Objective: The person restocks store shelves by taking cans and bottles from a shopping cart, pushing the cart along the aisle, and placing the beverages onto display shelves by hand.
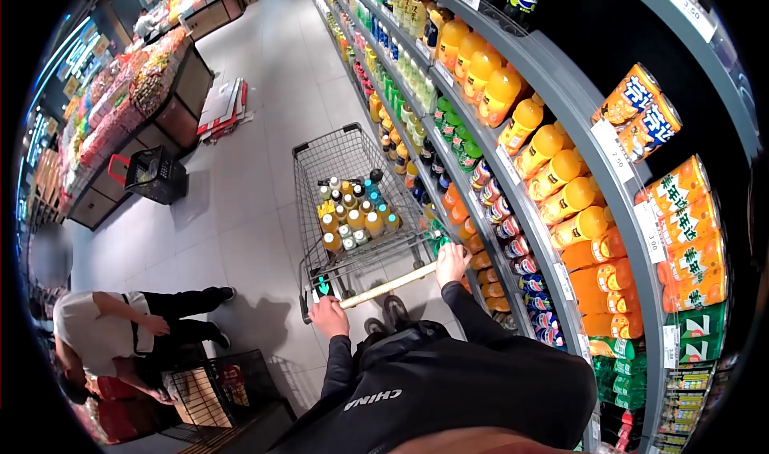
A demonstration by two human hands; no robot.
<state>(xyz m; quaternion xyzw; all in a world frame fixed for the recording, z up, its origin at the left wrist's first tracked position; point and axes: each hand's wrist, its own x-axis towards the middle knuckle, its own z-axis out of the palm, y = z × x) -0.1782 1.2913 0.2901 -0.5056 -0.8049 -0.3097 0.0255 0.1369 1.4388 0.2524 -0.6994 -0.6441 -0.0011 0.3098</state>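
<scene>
Both my hands are on the pale handle bar point(388, 287) of a wire shopping cart point(317, 159). My left hand point(329, 318) is closed round the bar's left end, beside a teal arrow mark. At the right end, close to the shelves, my right hand point(452, 264) grips the same bar. Inside the cart stand several drink bottles point(374, 223), some with yellow-orange contents and pale caps, others with blue caps. One dark-capped bottle is at the far side of the group. My dark sleeves and shoes show below the bar.
Drink shelves point(553, 78) run along my right, with orange juice bottles point(498, 94) and packs of cans point(685, 214). On the left are a black basket point(156, 174), display counters point(180, 86), flattened cardboard point(224, 108) and a person in a white shirt point(104, 326).
</scene>
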